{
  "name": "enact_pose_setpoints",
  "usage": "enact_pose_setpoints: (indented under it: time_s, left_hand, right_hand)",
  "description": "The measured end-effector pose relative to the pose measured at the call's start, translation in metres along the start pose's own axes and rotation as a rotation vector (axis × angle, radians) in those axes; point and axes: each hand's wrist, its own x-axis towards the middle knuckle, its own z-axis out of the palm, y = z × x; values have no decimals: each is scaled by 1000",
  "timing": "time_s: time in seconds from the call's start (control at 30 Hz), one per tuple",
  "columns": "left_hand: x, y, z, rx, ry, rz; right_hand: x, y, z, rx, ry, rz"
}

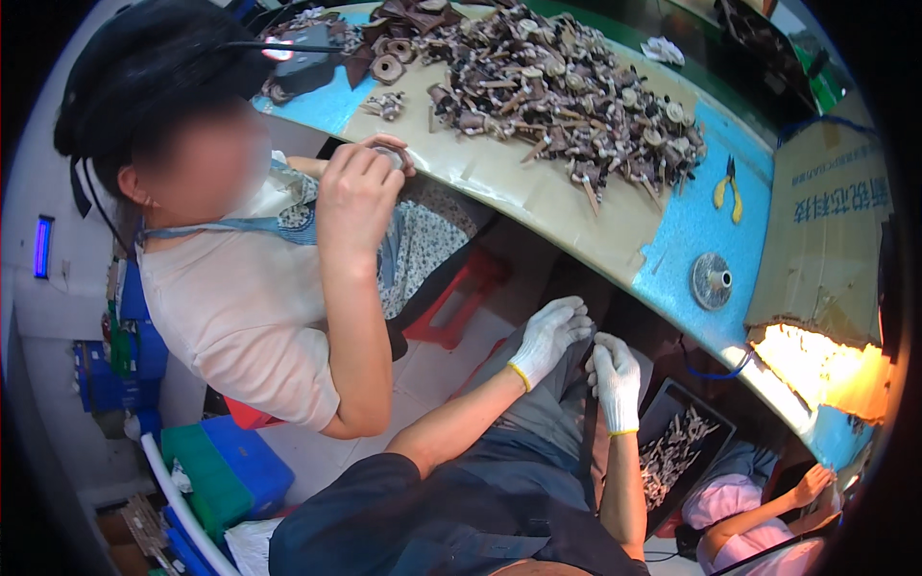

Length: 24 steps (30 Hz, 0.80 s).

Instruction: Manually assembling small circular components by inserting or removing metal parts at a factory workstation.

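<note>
1. Brown and whitish small stemmed parts point(567, 86), of material I cannot tell, lie in a wide loose heap on the long table with tan and blue covering point(615, 226).
2. Left hand point(552, 338), in a white knitted glove with yellow cuff edge, is above the lap, its fingers partly bent.
3. Right hand point(616, 382), gloved likewise, is just beside it, with fingers curled; whether either hand grips something small, I cannot tell.
4. Near the right hand, lower than the table, the dark rectangular tray point(670, 408) contains many slim pale pieces point(672, 461).
5. As I judge, much remains unsorted in the heap, and the smaller quantity is in the tray; which pieces are finished, I cannot tell.
</note>
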Motion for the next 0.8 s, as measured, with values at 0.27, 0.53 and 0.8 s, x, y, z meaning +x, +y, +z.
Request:
enact_pose_setpoints:
  time_s: [0.27,0.53,0.8]
  left_hand:
    - [2,3,0,-21,-13,-3]
    - [2,5,5,-7,23,-5]
    - [3,5,9,14,36,-10]
  right_hand:
    - [11,9,-2,32,-11,53]
    - [25,6,-7,70,-28,51]
    - [32,11,-9,102,-30,67]
